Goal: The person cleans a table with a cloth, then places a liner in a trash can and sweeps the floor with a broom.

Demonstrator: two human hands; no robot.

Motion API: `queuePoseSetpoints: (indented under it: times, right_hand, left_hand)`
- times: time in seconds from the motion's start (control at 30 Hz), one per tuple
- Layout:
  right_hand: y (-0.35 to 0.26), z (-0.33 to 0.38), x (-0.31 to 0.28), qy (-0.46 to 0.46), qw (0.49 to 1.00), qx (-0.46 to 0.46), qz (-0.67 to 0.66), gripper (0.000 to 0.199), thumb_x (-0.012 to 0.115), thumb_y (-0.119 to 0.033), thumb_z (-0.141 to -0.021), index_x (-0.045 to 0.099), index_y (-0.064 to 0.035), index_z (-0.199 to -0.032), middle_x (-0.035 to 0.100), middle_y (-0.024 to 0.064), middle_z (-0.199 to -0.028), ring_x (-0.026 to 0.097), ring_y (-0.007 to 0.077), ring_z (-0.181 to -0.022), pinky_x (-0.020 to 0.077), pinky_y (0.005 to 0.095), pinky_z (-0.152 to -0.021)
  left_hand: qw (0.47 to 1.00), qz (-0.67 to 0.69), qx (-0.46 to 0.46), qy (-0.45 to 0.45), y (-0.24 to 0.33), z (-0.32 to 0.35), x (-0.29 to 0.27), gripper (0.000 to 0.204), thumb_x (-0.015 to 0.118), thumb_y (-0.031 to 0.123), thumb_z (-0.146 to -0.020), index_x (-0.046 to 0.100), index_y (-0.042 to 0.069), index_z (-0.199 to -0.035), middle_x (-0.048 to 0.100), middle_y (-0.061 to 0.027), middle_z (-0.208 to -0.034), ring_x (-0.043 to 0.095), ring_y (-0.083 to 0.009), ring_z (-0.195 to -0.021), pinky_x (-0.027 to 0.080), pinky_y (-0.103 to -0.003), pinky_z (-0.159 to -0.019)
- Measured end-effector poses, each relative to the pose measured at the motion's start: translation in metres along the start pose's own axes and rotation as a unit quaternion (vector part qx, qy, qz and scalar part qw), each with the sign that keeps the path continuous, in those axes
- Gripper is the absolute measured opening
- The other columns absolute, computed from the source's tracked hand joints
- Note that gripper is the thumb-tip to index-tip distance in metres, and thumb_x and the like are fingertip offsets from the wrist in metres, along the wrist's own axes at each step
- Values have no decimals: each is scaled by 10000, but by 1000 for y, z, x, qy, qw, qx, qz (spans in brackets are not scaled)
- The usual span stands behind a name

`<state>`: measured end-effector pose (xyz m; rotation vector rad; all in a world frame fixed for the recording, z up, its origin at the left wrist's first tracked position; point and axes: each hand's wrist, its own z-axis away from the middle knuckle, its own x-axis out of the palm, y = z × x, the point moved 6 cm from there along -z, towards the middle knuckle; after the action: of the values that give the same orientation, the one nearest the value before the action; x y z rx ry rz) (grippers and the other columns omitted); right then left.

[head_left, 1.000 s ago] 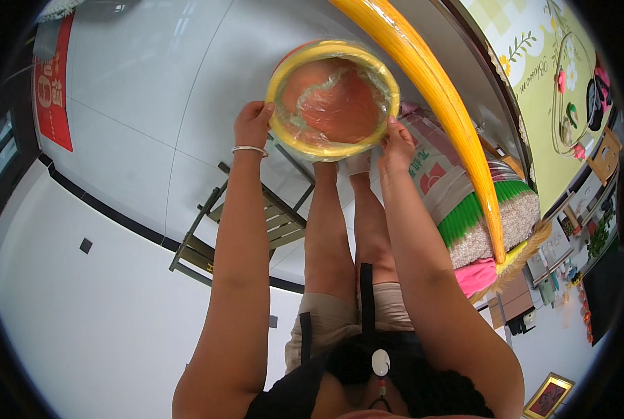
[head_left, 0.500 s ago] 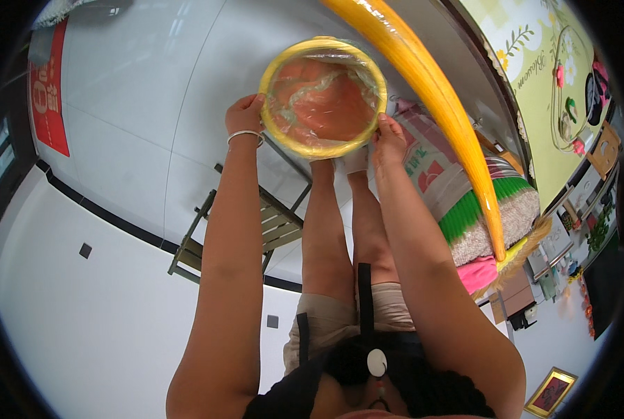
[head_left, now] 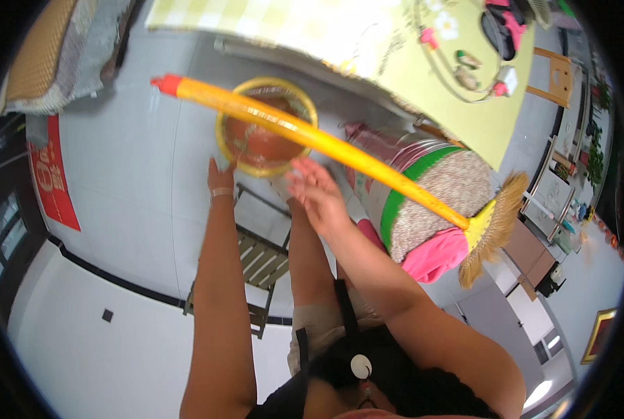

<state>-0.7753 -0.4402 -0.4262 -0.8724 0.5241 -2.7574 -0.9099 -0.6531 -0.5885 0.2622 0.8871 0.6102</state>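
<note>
A round bin with a yellow rim [head_left: 313, 115] stands low in front of me, its orange-brown inside lined with clear plastic film [head_left: 246, 150]. By the near left of the rim is my left hand [head_left: 221, 176], fingers stretched and thumb apart; whether it touches the bin I cannot tell. My right hand [head_left: 317, 194] is off the near right of the rim, slightly blurred, its fingers spread and nothing in them. A broom's yellow handle [head_left: 368, 162] crosses above the bin and hides part of it. The broom's straw bristles [head_left: 497, 227] are at the right.
Beside the bin sits a drum-shaped bundle with a green band [head_left: 404, 199] and a speckled beige top [head_left: 441, 185]; a pink cloth [head_left: 437, 257] lies against it. A table with a yellow-green cloth [head_left: 389, 52] is beyond. A slatted folding chair [head_left: 260, 262] stands near my legs.
The bin has gone lower and left, away from me. My right hand has come off its rim and opened; my left hand's grip has loosened. My view has turned, showing the whole broom.
</note>
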Motion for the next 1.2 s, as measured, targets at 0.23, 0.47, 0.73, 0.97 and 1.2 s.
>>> queuePoseSetpoints:
  times: [0.23, 0.47, 0.73, 0.97, 1.2]
  right_hand:
    - [-89, 90, 29, -132, 929, 39, -343, 419, 601, -173, -759, 501, -129, -1163, 350, 103, -1339, 353, 273, -1210, 282, 400, -996]
    - [-125, 80, 12, -19, 917, 53, -396, 258, 584, -147, -807, 519, -151, -1057, 542, 74, -1137, 480, 257, -1068, 393, 387, -885]
    - [-160, 143, 16, -55, 943, 69, -321, 187, 600, -62, -780, 526, -128, -939, 567, 86, -1100, 529, 233, -967, 443, 368, -821]
    - [-219, 232, -27, -72, 914, 29, -399, 185, 581, -59, -755, 534, -40, -933, 566, 130, -1050, 535, 259, -942, 439, 388, -831]
    - [-291, 298, -195, -11, 893, -144, -427, 176, 560, -38, -749, 468, 47, -873, 487, 58, -602, 482, 157, -504, 456, 259, -525]
  left_hand:
    - [898, -333, 78, -275, -136, 184, -14, 157, 473, 157, -816, 607, 124, -890, 588, -90, -923, 563, -228, -895, 476, -370, -747]
    - [907, 105, -274, -301, -164, 375, -98, 143, 502, 213, -800, 522, 98, -718, 529, -38, -629, 550, -153, -526, 371, -260, -385]
    - [905, 164, -362, -152, -147, 490, -164, 104, 529, 178, -780, 547, 77, -792, 582, -56, -720, 586, -155, -580, 430, -254, -449]
    - [911, 242, -296, -157, -125, 534, -168, 185, 541, 104, -813, 518, 27, -979, 591, -85, -741, 602, -184, -599, 427, -265, -413]
    - [978, -52, -77, -187, -150, 522, -130, 296, 520, 285, -781, 589, 10, -696, 604, -166, -675, 574, -314, -656, 437, -401, -630]
